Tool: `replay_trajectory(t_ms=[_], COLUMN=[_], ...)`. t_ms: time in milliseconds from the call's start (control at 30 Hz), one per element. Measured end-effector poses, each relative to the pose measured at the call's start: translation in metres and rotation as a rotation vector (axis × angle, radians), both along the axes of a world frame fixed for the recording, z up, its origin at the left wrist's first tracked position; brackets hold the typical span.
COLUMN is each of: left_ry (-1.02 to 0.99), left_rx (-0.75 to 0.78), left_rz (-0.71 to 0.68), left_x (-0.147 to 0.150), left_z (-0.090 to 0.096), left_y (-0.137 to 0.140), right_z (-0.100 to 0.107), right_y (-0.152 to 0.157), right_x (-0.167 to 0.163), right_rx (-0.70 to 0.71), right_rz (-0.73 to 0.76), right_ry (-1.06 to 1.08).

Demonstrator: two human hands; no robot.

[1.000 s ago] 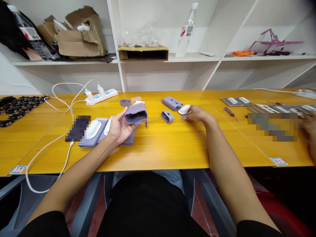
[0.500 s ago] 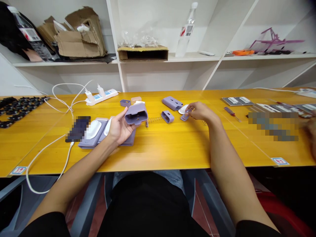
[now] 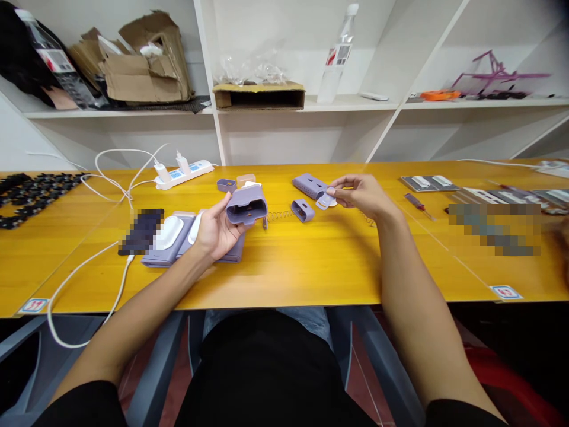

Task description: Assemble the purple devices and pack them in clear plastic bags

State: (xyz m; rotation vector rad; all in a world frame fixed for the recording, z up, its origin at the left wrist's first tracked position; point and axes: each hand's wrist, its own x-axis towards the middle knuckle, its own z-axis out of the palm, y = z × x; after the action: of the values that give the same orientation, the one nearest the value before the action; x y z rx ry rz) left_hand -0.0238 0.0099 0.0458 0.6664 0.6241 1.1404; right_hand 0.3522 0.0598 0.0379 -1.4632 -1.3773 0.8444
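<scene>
My left hand (image 3: 217,230) grips a hollow purple plastic housing (image 3: 246,204), its open end turned toward me. Between the thumb and fingers of my right hand (image 3: 358,194) is a small flat purple piece with a slot (image 3: 325,200), raised off the table. Behind that piece lies a perforated purple case (image 3: 309,185), and a white part is half hidden by my fingers. A short purple ring-shaped cap (image 3: 302,210) rests between my hands. Beside it stretches a thin coiled spring (image 3: 280,216). Beneath my left wrist are purple pads with white rounded tops (image 3: 169,233).
A white power strip (image 3: 189,173) with plugs and cables stands at the back left, near a pixelated phone (image 3: 141,231). Two small boxes, one purple (image 3: 226,185), sit behind my left hand. A screwdriver (image 3: 416,203) lies at right. White shelves rise behind the table.
My right hand has lifted the flat purple piece off the table beside the white part and tilted it. My left hand keeps the housing in nearly the same place.
</scene>
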Motion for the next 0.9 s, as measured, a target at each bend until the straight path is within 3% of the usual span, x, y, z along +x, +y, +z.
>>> replay_trajectory(t_ms=[367, 700, 800, 900], left_ry=[-0.007, -0.001, -0.01, -0.014], left_rx=[0.009, 0.045, 0.049, 0.05], left_rz=[-0.001, 0.04, 0.034, 0.041], left_x=[0.0, -0.005, -0.006, -0.007], left_z=[0.002, 0.001, -0.001, -0.003], left_y=[-0.001, 0.001, 0.003, 0.003], right_z=[0.0, -0.008, -0.012, -0.016], right_y=[-0.001, 0.003, 0.009, 0.015], right_x=[0.003, 0.0, -0.002, 0.001], right_rx=[-0.005, -0.283, -0.303, -0.215], right_rz=[0.049, 0.44, 0.401, 0.226], right_ry=[-0.03, -0.308, -0.481, -0.751])
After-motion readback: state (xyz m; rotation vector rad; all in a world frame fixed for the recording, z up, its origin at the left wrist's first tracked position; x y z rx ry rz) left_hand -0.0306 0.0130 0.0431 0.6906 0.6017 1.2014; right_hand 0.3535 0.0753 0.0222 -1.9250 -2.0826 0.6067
